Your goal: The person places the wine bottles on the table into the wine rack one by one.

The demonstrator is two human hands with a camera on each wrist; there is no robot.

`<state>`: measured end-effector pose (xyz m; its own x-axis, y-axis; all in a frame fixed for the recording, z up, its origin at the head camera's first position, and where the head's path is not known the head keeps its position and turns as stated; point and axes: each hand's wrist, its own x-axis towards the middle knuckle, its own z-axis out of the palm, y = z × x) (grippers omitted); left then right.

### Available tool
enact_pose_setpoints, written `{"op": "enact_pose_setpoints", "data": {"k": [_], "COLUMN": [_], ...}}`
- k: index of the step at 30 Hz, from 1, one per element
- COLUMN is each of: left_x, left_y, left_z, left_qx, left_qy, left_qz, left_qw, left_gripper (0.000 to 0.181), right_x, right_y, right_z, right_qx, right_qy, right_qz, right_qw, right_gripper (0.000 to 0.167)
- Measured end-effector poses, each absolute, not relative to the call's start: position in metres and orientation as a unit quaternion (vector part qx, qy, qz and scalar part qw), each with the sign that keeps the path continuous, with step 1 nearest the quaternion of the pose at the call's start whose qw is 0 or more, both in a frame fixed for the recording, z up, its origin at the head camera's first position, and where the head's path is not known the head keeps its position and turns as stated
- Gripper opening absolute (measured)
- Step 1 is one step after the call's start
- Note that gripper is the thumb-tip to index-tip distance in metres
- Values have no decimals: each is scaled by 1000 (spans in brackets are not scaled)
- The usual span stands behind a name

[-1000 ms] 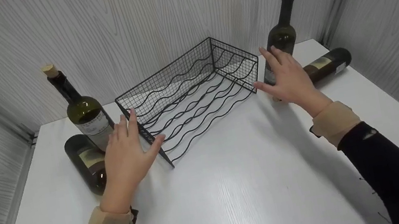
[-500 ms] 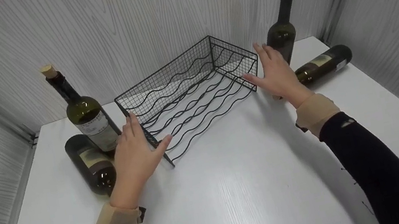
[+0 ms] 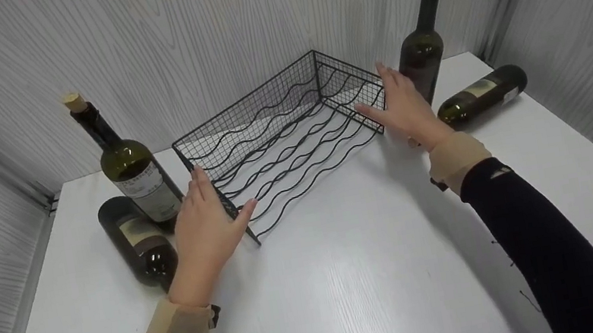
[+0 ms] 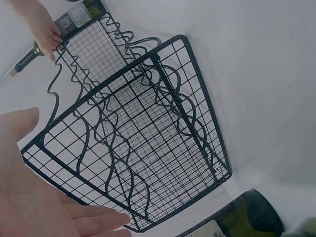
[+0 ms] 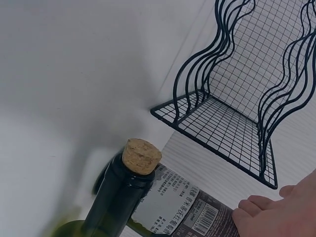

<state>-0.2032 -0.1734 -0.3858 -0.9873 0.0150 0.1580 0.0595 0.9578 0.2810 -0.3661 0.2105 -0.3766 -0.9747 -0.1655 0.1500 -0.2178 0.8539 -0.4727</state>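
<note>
A black wire wine rack (image 3: 283, 156) with wavy bars and mesh sides stands at the back of the white table. By its left end panel (image 4: 133, 163) is my left hand (image 3: 203, 227), fingers straight and thumb spread; contact with the wire cannot be told. My right hand (image 3: 404, 109) is at the rack's right end panel (image 5: 222, 133), fingers extended and thumb apart; touch is unclear there too. Neither hand holds anything. Behind the left hand, an upright corked wine bottle (image 3: 139, 178) stands. Another upright corked bottle (image 3: 422, 55) stands behind the right hand, which partly covers it.
A wine bottle lying down (image 3: 134, 239) is left of the left hand, its neck hidden by the wrist. A second lying bottle (image 3: 486, 92) is at the right, its corked neck pointing left behind the right wrist. A wood-grain wall (image 3: 225, 27) rises behind the rack.
Both hands have moved inward to the rack's ends, the right hand leftward and the left hand slightly rightward. The rack and bottles keep their places.
</note>
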Motion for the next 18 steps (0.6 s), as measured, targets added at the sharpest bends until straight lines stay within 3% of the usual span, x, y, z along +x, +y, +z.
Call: {"op": "enact_pose_setpoints", "data": {"k": [7, 18], "left_x": [-205, -205], "left_y": [-172, -174], "left_z": [-384, -384], "left_qx": [-15, -14], "left_qy": [-988, -988], "left_qz": [-135, -133], "left_qw": [74, 76], "left_gripper": [110, 107], "right_x": [-372, -371], "right_y": [210, 204], "right_z": [-373, -371], "right_qx": [92, 79], "right_qy": [-965, -960], "right_qz": [246, 269], "right_qw": [25, 5], "right_gripper": [115, 112]}}
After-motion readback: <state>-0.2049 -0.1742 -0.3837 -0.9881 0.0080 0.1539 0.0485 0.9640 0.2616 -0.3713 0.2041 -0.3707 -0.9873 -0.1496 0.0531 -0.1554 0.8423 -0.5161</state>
